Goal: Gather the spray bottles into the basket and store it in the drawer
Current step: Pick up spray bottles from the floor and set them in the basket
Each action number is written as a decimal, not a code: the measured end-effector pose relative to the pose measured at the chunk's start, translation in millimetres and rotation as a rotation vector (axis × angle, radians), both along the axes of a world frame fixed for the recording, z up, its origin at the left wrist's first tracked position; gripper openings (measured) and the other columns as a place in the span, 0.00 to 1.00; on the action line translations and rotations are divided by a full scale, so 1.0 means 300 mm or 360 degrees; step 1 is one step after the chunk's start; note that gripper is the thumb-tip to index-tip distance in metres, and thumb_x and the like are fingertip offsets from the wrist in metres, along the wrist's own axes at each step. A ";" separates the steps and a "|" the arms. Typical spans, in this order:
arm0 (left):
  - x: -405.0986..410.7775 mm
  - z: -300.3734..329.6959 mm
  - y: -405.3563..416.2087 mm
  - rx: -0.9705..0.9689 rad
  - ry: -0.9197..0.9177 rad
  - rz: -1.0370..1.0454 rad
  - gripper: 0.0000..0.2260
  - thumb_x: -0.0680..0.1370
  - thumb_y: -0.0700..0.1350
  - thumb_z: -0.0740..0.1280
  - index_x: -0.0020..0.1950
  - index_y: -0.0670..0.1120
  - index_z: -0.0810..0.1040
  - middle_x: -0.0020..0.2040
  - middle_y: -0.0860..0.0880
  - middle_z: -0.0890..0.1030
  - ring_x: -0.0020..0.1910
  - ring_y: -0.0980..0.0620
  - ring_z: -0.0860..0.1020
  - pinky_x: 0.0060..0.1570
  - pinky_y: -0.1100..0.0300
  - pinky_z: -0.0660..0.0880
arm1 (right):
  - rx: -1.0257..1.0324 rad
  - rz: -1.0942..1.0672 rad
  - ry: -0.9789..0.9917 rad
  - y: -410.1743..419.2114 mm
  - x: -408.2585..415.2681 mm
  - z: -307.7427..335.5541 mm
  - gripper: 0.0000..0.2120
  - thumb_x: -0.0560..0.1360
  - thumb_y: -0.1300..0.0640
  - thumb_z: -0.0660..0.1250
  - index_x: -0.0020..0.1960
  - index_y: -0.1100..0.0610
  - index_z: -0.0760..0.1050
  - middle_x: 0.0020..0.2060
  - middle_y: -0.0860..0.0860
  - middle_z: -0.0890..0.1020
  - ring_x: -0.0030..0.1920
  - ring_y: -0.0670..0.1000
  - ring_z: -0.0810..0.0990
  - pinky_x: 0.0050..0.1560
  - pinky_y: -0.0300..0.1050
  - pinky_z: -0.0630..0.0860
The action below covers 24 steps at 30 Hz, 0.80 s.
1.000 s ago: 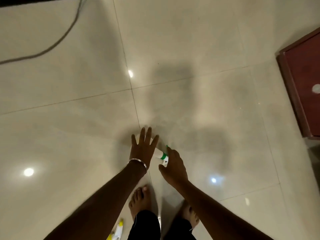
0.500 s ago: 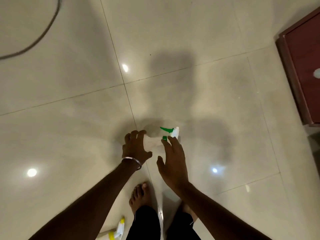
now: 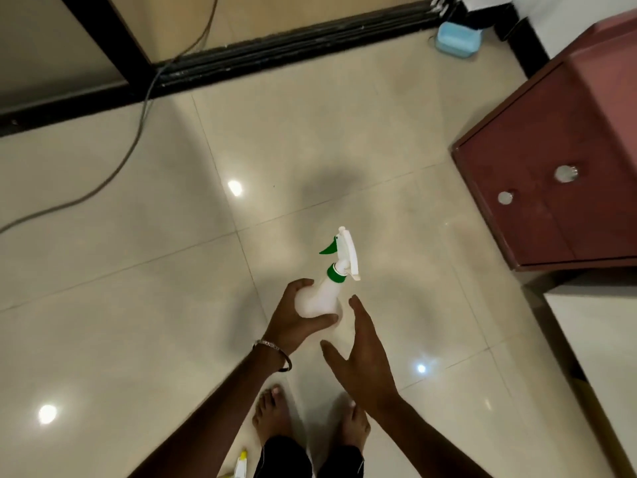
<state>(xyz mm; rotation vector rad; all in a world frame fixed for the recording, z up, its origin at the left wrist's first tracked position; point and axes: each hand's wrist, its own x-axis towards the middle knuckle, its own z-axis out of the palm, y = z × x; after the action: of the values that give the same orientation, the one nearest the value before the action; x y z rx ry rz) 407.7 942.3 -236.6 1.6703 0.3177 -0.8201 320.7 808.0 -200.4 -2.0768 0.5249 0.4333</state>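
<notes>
My left hand grips the round body of a white spray bottle with a green collar and green trigger, holding it above the tiled floor with its nozzle pointing away from me. My right hand hovers just right of the bottle, fingers spread, holding nothing. A second spray bottle with a yellow top lies on the floor at the bottom edge, beside my left foot. No basket is in view. The dark red drawer cabinet stands at the right, its two fronts with round silver knobs closed.
A grey cable trails across the floor at the left toward a black sliding-door track. A light blue box sits on the floor at the far wall. My bare feet are at the bottom centre.
My left hand closed on the green-trigger bottle and lifted it off the floor. My right hand let go of its neck and drew back. My view rose, showing the door track and cabinet.
</notes>
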 end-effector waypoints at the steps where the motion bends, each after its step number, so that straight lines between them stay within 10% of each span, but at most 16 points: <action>1: 0.001 0.061 -0.029 -0.0052 0.0000 -0.0012 0.35 0.59 0.53 0.80 0.62 0.61 0.69 0.60 0.57 0.74 0.58 0.53 0.75 0.58 0.54 0.77 | 0.0062 -0.0005 0.0014 -0.025 -0.002 0.040 0.45 0.73 0.47 0.73 0.79 0.42 0.46 0.74 0.35 0.57 0.75 0.38 0.60 0.65 0.23 0.56; 14: -0.259 0.713 -0.581 -0.0492 0.0029 -0.0430 0.37 0.58 0.48 0.82 0.64 0.57 0.70 0.61 0.50 0.77 0.58 0.50 0.79 0.48 0.58 0.80 | 0.0234 -0.0519 -0.0525 -0.525 -0.311 0.600 0.39 0.65 0.46 0.80 0.70 0.32 0.64 0.65 0.35 0.74 0.66 0.42 0.76 0.59 0.46 0.79; 24: -0.635 0.999 -1.259 -0.0248 -0.0659 -0.0835 0.37 0.58 0.51 0.81 0.64 0.62 0.71 0.61 0.61 0.67 0.63 0.61 0.69 0.61 0.60 0.67 | -0.0141 -0.0959 -0.0792 -1.139 -0.739 0.867 0.39 0.64 0.51 0.79 0.71 0.43 0.66 0.66 0.38 0.73 0.67 0.42 0.74 0.60 0.42 0.78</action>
<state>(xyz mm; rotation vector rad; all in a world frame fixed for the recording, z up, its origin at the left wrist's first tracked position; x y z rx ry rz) 217.2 564.8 63.1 1.7473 -0.4792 -0.8235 98.8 466.4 59.8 -1.8912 0.8269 -0.4520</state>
